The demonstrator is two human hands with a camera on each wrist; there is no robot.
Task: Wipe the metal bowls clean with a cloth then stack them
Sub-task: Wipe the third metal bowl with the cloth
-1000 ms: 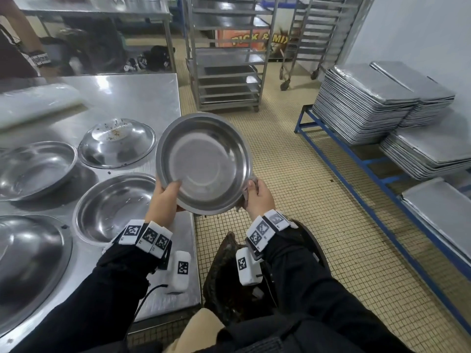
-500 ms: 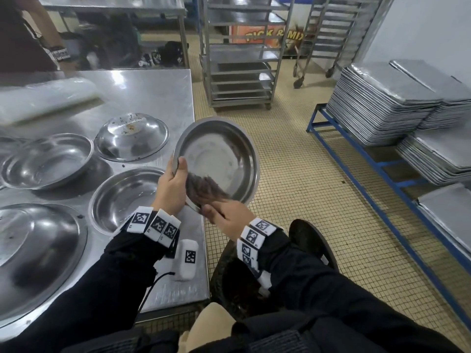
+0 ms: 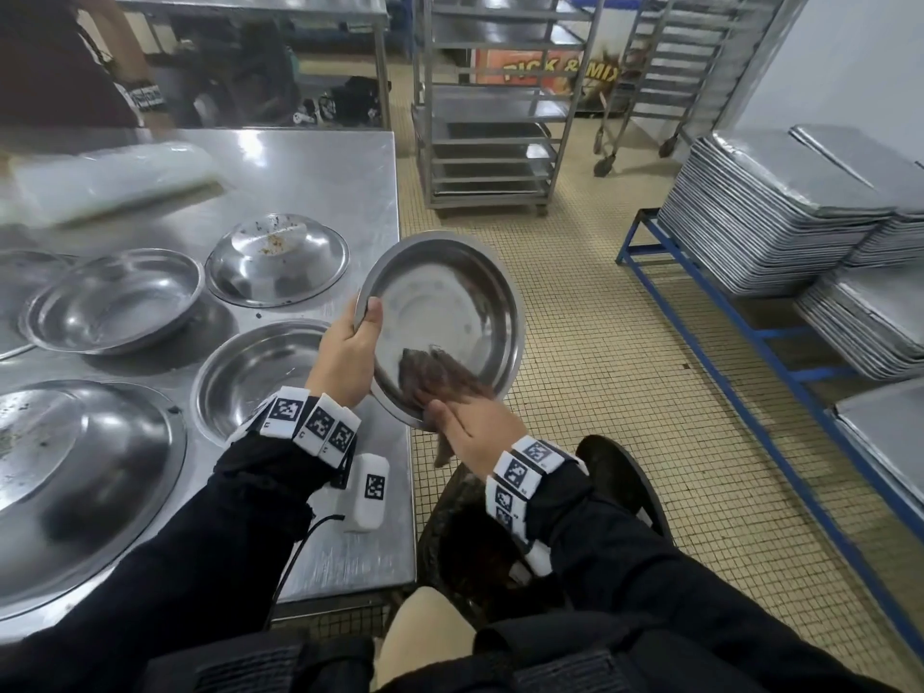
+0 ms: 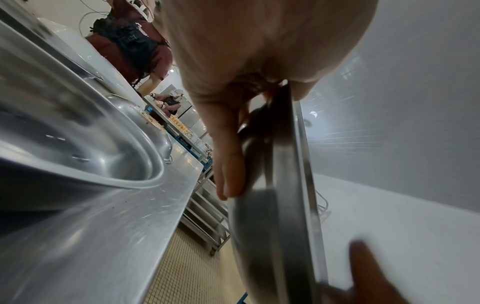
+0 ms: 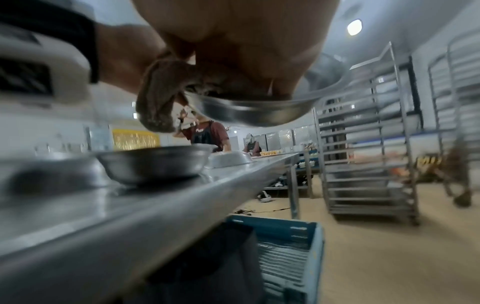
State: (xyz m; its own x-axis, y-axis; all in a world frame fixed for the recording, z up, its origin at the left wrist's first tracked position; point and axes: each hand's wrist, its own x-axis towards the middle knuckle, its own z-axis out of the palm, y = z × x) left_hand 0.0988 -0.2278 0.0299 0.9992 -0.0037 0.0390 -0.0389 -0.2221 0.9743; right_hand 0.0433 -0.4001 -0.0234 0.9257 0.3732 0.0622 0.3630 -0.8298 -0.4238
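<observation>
In the head view, the left hand (image 3: 350, 350) is holding a bowl (image 3: 445, 312) tilted up beyond the counter (image 3: 320, 187) edge, its grip clamped on the rim at nine o'clock, thumb inside. The right hand (image 3: 472, 425) is pressing a brown cloth (image 3: 435, 375) into the bowl's inside at six o'clock, fingers bunched on it. Four more bowls are sitting singly on the counter at nine to eleven o'clock of the held one; the upturned bowl (image 3: 277, 260) is showing crumbs, so I judge the wiping is barely begun and no stacking is done. In the left wrist view, the fingers (image 4: 228, 164) are lying along the bowl's (image 4: 275, 236) back, thumb over the rim. In the right wrist view, the cloth (image 5: 161, 98) is hanging out of the right grip, over the bowl's (image 5: 249, 115) near edge.
</observation>
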